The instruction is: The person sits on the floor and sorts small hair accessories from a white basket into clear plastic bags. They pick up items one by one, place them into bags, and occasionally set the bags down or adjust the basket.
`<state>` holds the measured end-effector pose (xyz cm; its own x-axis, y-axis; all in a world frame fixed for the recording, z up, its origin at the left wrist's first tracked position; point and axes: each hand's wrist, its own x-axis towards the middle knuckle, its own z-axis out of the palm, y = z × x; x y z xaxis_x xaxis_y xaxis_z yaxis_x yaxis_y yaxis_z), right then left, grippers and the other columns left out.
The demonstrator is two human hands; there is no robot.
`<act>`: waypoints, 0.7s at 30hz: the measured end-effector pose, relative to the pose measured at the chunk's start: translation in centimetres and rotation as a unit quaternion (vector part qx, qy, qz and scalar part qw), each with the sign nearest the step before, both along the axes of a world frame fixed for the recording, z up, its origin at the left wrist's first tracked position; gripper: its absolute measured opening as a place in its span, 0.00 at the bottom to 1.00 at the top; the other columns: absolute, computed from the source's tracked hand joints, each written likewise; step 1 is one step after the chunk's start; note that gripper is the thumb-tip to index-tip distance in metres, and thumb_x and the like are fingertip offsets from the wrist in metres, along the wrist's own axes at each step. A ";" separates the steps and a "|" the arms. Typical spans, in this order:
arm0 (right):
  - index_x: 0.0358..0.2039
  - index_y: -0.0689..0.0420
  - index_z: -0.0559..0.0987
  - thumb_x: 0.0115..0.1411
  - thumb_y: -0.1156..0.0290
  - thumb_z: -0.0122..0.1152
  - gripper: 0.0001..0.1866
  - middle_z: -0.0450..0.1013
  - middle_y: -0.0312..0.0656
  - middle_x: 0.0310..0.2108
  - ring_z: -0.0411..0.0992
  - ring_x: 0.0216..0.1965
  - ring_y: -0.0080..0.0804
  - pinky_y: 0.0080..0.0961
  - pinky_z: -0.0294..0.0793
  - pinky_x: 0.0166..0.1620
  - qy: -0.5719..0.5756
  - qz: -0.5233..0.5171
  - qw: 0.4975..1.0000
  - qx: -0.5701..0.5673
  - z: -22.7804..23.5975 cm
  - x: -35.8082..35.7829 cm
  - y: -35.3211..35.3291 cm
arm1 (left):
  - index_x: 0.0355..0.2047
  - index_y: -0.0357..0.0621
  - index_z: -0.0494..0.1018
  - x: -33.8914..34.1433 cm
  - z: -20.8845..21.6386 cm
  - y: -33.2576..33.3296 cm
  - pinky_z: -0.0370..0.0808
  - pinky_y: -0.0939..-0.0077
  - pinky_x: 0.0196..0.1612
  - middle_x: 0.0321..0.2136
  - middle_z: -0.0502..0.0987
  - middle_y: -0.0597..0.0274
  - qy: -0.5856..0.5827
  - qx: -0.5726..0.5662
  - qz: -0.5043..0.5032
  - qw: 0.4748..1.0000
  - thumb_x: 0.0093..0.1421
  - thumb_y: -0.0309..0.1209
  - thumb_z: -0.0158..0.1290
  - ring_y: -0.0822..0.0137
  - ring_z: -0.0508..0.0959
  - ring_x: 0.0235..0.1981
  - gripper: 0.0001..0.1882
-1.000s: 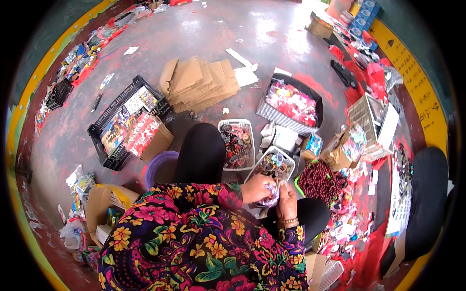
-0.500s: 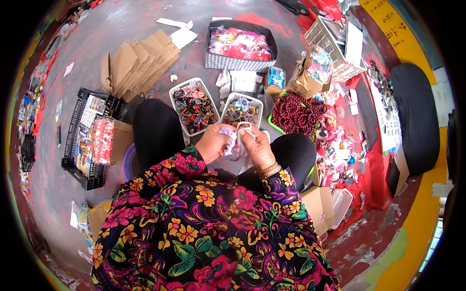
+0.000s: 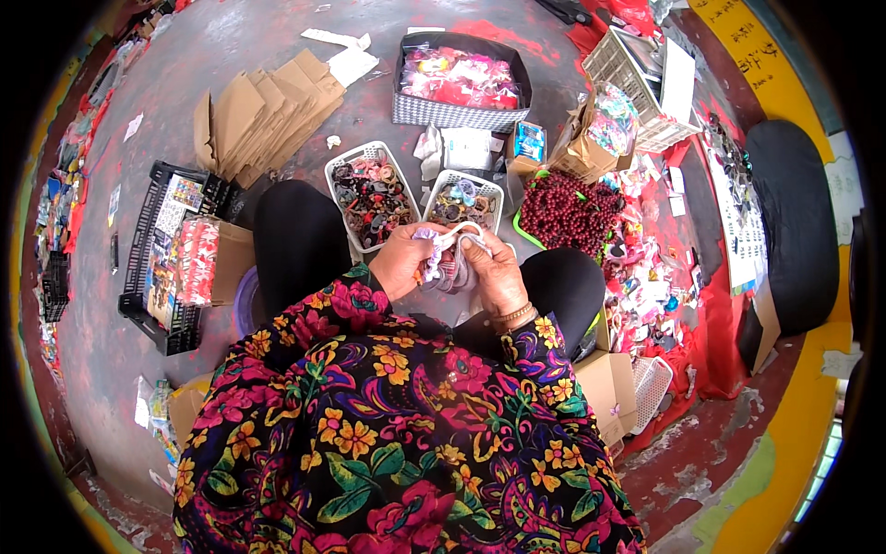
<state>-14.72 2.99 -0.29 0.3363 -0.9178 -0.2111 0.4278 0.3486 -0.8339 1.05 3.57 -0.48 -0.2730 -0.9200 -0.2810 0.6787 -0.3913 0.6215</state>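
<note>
Between my two hands, above the baskets, are soft hair bands. My left hand (image 3: 398, 265) pinches a ruffled lilac hair tie (image 3: 428, 249). My right hand (image 3: 497, 279) is closed on a white looped hair band (image 3: 464, 228), whose loop arches towards my left fingers. Greyish-pink striped bands (image 3: 448, 274) hang in the gap between the hands; how they join the others I cannot tell. Just beyond stand a white basket (image 3: 342, 208) of mixed dark and pink hair ties and a smaller white basket (image 3: 499, 205) of paler ones, partly covered by my hands.
Dark red beads (image 3: 570, 214) lie heaped in a green tray on the right, beside scattered small goods (image 3: 646, 286) on red cloth. Ahead is a checkered box (image 3: 452, 114) of pink packets. Folded cardboard (image 3: 268, 115) and a black crate (image 3: 138, 277) lie left.
The white loop has tipped over towards my left hand, and the striped bands show more below it. My hands remain close together, with the fingers shifted slightly.
</note>
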 end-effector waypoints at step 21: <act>0.33 0.62 0.74 0.56 0.74 0.54 0.06 0.73 0.36 0.29 0.70 0.30 0.22 0.19 0.70 0.36 -0.078 -0.060 0.993 0.059 -0.5 -0.8 -0.3 | 0.40 0.37 0.68 0.7 0.4 -0.7 0.72 0.79 0.24 0.29 0.72 0.61 0.037 0.026 -0.067 0.997 0.60 0.32 0.45 0.69 0.75 0.25 0.12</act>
